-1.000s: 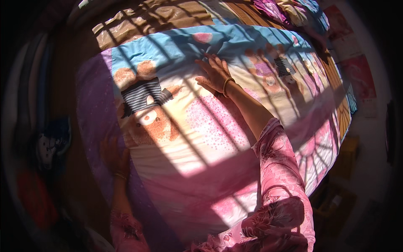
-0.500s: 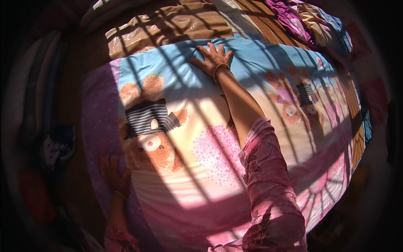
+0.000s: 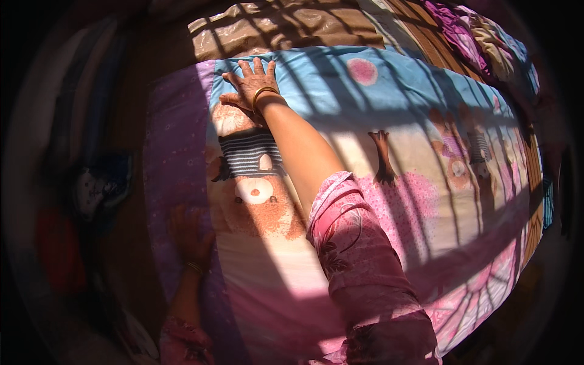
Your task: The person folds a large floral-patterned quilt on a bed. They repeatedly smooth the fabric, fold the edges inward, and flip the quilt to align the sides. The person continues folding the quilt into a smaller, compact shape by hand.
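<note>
Clearly, the bear-print bed cover [image 3: 350, 149] lies spread across the middle of the frame, with its purple border [image 3: 179, 131] at the left side. Your right hand [image 3: 250, 85] rests on its blue part, at the upper left of centre: the palm is down, the fingers are spread, and it grasps nothing. Your left hand [image 3: 191, 237], in shadow at the lower left, is on the border with extended fingers, clasping nothing. A glossy brown sheet [image 3: 292, 29] is at the top, and crumpled fabrics [image 3: 483, 41] lie at the upper right.
</note>
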`<state>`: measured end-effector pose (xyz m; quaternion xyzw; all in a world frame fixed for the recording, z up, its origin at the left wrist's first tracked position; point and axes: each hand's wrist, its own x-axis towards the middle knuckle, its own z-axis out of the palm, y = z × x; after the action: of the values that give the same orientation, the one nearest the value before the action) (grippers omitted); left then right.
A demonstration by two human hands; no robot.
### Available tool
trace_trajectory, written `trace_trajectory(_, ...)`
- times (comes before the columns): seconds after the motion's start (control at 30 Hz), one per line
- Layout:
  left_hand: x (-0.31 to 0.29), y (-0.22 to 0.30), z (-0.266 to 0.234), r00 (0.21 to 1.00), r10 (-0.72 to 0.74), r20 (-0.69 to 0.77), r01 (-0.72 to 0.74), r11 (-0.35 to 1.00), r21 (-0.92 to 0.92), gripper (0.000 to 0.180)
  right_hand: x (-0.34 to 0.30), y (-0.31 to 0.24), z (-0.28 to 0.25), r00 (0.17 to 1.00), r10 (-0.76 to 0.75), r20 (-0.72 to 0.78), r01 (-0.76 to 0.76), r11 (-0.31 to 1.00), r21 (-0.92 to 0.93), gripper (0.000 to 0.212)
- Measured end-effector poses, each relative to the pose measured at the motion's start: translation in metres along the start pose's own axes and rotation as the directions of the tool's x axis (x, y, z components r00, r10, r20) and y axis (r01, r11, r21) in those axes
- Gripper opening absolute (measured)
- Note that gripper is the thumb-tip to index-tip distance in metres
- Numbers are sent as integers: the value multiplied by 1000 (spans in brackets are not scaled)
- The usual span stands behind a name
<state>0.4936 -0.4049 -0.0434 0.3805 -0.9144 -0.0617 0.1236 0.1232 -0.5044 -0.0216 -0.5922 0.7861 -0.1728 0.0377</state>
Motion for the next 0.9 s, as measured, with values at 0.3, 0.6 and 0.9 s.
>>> trace_trajectory(0.3, -4, -26, 10, 990, 99, -103, -86, 989, 121, 53, -250, -12, -85, 986, -166, -13, 166, 985, 49, 57)
trace_trajectory(0.6, 9, -48, 29, 970, 217, -105, -170, 925, 339, 55, -516, -37, -123, 858, 494, 142, -485, 869, -95, 71)
trace_trajectory(0.9, 31, 16, -9, 956, 149, 254, -247, 874, 419, 44, -548, -40, -96, 877, 480, -3, -479, 876, -58, 72)
